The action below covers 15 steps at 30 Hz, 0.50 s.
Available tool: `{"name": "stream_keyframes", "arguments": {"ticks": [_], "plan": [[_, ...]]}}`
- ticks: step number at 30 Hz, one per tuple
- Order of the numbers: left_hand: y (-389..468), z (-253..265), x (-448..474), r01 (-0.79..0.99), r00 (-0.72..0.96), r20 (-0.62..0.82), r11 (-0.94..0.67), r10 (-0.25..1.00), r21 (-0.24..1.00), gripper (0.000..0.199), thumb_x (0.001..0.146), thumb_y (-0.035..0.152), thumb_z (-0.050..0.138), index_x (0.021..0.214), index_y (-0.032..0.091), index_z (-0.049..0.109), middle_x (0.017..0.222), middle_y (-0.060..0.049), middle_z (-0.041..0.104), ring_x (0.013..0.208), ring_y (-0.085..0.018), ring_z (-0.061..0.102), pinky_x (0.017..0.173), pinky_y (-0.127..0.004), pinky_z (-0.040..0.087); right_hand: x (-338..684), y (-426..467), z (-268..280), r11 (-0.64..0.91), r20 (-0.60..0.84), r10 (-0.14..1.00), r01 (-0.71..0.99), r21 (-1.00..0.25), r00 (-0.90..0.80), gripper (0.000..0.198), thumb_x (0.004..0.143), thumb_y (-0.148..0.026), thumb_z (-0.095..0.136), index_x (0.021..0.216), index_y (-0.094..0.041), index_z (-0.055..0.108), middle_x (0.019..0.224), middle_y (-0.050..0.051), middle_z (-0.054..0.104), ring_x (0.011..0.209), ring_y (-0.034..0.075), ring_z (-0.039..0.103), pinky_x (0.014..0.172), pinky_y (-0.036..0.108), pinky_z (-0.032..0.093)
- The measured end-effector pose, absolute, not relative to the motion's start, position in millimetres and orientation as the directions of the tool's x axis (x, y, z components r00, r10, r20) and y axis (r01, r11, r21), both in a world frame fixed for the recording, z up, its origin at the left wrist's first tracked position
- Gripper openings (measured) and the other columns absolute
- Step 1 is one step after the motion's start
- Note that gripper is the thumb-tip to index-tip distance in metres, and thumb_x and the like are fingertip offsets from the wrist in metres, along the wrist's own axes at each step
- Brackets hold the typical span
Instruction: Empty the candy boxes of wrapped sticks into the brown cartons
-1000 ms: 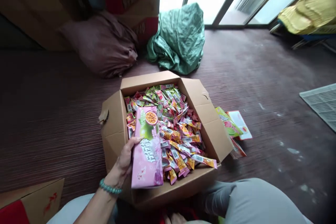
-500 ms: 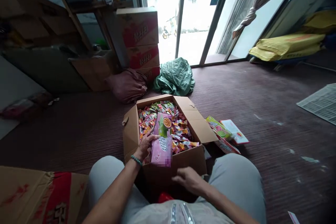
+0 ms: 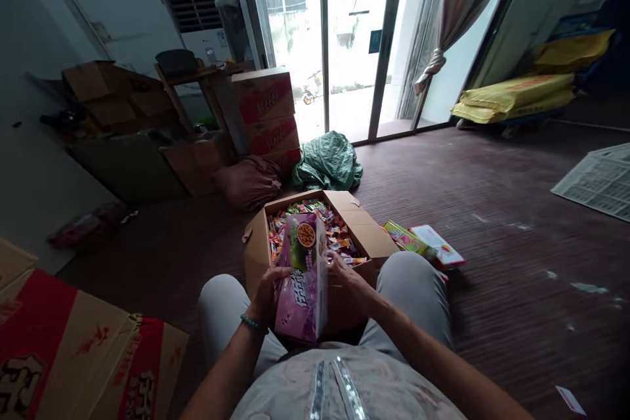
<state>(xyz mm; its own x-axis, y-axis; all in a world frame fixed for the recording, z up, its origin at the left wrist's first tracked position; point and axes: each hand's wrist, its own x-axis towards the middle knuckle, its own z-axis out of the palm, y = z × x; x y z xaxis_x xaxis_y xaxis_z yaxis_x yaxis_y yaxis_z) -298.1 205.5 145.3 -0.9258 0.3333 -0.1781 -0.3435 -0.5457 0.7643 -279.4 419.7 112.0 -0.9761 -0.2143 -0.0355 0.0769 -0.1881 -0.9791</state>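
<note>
A purple snack box with a green patch and a round picture of passion fruit is held up, tilted, in front of my lap. My left hand grips its left side, with the thumb on the front face. The fingers of my right hand are bent against the box's right side; the fingertips are partly hidden. Just beyond stands an open cardboard carton, filled with many small wrapped sticks in orange, pink and green. The purple box covers part of them.
Flattened colourful packets lie on the floor right of the carton. A red-and-brown carton stands at my left. Beyond are a green sack, a maroon sack and stacked red cartons. A white crate is far right.
My right hand has risen from near my lap to the purple box's right side. The box has come nearer to me and turned, showing its side. My view has tilted up.
</note>
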Motion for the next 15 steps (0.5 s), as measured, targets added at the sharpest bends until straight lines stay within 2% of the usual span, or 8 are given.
{"name": "stream_keyframes", "arguments": {"ticks": [2, 3, 5, 8, 11, 13, 15], "plan": [[201.7, 151.9, -300.3, -0.413, -0.893, -0.219, -0.523, 0.392, 0.746, 0.058, 0.072, 0.030, 0.073, 0.126, 0.009, 0.066, 0.101, -0.014, 0.078, 0.094, -0.035, 0.074, 0.087, -0.045, 0.058, -289.8, 408.9, 124.4, -0.320, -0.007, -0.298, 0.107, -0.942, -0.954, 0.066, 0.082, -0.061, 0.071, 0.135, -0.025, 0.056, 0.130, 0.011, 0.066, 0.119, 0.029, 0.063, 0.101, 0.046, 0.051], [200.8, 154.4, -304.6, -0.435, -0.881, -0.230, -0.517, 0.414, 0.737, 0.057, 0.076, 0.036, 0.072, 0.125, 0.009, 0.066, 0.102, -0.015, 0.078, 0.097, -0.036, 0.073, 0.088, -0.046, 0.057, -297.5, 404.6, 131.0, -0.355, 0.013, -0.295, 0.097, -0.930, -0.955, 0.065, 0.077, -0.057, 0.078, 0.128, -0.022, 0.060, 0.123, 0.011, 0.070, 0.111, 0.029, 0.067, 0.097, 0.044, 0.053], [200.7, 158.4, -320.9, -0.451, -0.869, -0.227, -0.513, 0.440, 0.730, 0.057, 0.082, 0.044, 0.068, 0.127, 0.009, 0.066, 0.104, -0.016, 0.078, 0.101, -0.036, 0.072, 0.092, -0.047, 0.056, -318.0, 400.2, 142.0, -0.385, -0.011, -0.242, 0.107, -0.917, -0.970, 0.064, 0.066, -0.053, 0.087, 0.116, -0.019, 0.064, 0.112, 0.011, 0.074, 0.100, 0.028, 0.070, 0.088, 0.041, 0.056], [203.1, 162.6, -363.5, -0.460, -0.854, -0.217, -0.492, 0.472, 0.739, 0.058, 0.081, 0.039, 0.069, 0.130, 0.008, 0.063, 0.106, -0.016, 0.078, 0.106, -0.037, 0.071, 0.097, -0.047, 0.054, -358.6, 403.7, 150.3, -0.395, -0.144, -0.161, 0.198, -0.897, -0.976, 0.068, 0.055, -0.052, 0.094, 0.105, -0.018, 0.064, 0.104, 0.010, 0.075, 0.092, 0.025, 0.071, 0.081, 0.036, 0.056], [207.3, 163.9, -415.2, -0.465, -0.847, -0.220, -0.472, 0.485, 0.749, 0.065, 0.073, 0.034, 0.075, 0.130, 0.006, 0.062, 0.103, -0.017, 0.078, 0.107, -0.039, 0.070, 0.097, -0.049, 0.054, -402.9, 411.1, 151.3, -0.413, -0.188, -0.239, 0.275, -0.868, -0.953, 0.067, 0.058, -0.053, 0.093, 0.107, -0.018, 0.064, 0.107, 0.010, 0.074, 0.097, 0.025, 0.071, 0.083, 0.036, 0.055], [210.9, 161.1, -445.9, -0.457, -0.858, -0.232, -0.478, 0.457, 0.750, 0.066, 0.073, 0.037, 0.076, 0.131, 0.008, 0.062, 0.103, -0.016, 0.078, 0.107, -0.040, 0.070, 0.096, -0.049, 0.054, -431.3, 413.9, 149.4, -0.457, -0.172, -0.279, 0.288, -0.841, -0.945, 0.063, 0.061, -0.053, 0.091, 0.106, -0.017, 0.065, 0.107, 0.011, 0.075, 0.103, 0.028, 0.070, 0.087, 0.040, 0.056], [214.6, 153.1, -470.2, -0.469, -0.861, -0.261, -0.484, 0.436, 0.739, 0.064, 0.076, 0.043, 0.076, 0.130, 0.010, 0.063, 0.103, -0.016, 0.078, 0.107, -0.039, 0.070, 0.097, -0.049, 0.054, -456.9, 414.9, 144.6, -0.511, -0.162, -0.271, 0.284, -0.811, -0.949, 0.059, 0.061, -0.052, 0.091, 0.101, -0.016, 0.067, 0.105, 0.012, 0.075, 0.106, 0.031, 0.070, 0.093, 0.044, 0.055]]}}
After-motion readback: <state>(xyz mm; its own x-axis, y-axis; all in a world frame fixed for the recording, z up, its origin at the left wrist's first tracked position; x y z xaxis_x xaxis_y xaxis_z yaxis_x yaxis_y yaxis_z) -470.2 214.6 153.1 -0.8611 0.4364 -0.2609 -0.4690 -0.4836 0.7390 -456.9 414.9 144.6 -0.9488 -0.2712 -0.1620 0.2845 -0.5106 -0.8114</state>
